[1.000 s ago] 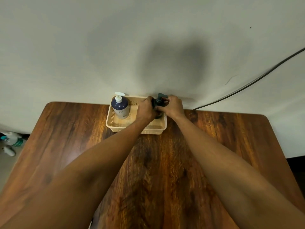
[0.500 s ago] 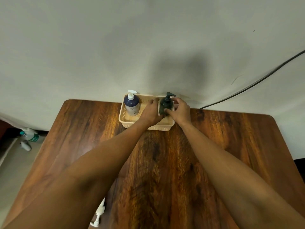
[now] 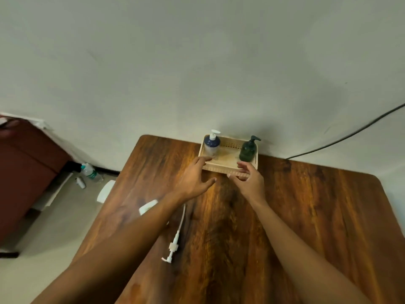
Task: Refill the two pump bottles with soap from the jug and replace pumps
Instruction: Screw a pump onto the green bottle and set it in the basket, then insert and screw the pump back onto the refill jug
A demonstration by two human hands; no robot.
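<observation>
A cream slotted basket [image 3: 221,168] stands at the far edge of the wooden table [image 3: 306,216], against the wall. In it a dark blue bottle with a white pump [image 3: 211,143] stands upright on the left, and a dark green bottle with a dark pump [image 3: 248,149] stands upright on the right. My left hand [image 3: 195,178] hovers just in front of the basket, fingers spread, holding nothing. My right hand [image 3: 249,181] is open at the basket's front rim, below the green bottle and apart from it.
A loose white pump with its long tube [image 3: 175,240] lies on the table under my left forearm, beside a white object [image 3: 148,207]. A black cable [image 3: 350,134] runs along the wall at right. On the floor at left are a plastic bottle [image 3: 91,172] and a dark red cabinet [image 3: 24,172].
Both hands have let go of the green bottle and drawn back toward me. The bottle now stands alone in the basket. My view has shifted left and back.
</observation>
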